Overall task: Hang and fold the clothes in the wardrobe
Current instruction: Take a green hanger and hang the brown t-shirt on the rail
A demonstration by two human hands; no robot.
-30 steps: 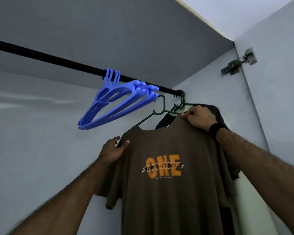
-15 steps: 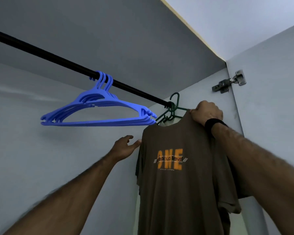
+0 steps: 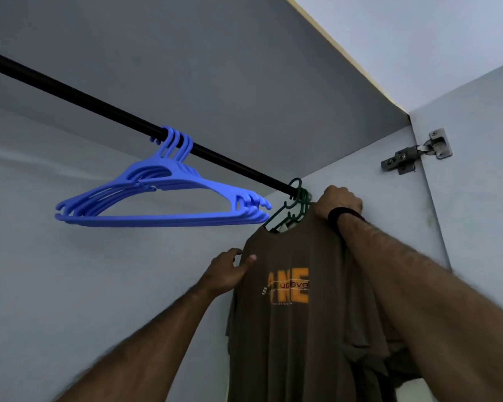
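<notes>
Landmark: black metal wardrobe rail [image 3: 99, 107].

Change: the brown cotton T-shirt with the orange "ONE" print [image 3: 299, 329] has slid along the rail to its far right end, tight into the corner, and its dark green thin plastic hanger [image 3: 292, 207] now has the hook over the rail. It hung lower and more face-on a second ago. Judgement: this hang is effectively done; next garment can come.

Left to right along the rail:
- Bunch of blue moulded plastic hangers [image 3: 163, 198], mid-rail, empty, smooth and rigid, notched at the shoulder ends. They've swung round to near side-on.
- Left hand [image 3: 230, 272] below the rail, fingers loosely spread, thumb pinching the shirt's left shoulder edge (light contact, steadying).
- Shirt: soft, matte, limp drape, sleeves creased.
- Right hand [image 3: 338, 201] just under the rail's right end, closed on the shirt's right shoulder at the hanger; black wristband on that wrist.
- Steel door hinge [image 3: 415, 153] right of the rail end.
</notes>
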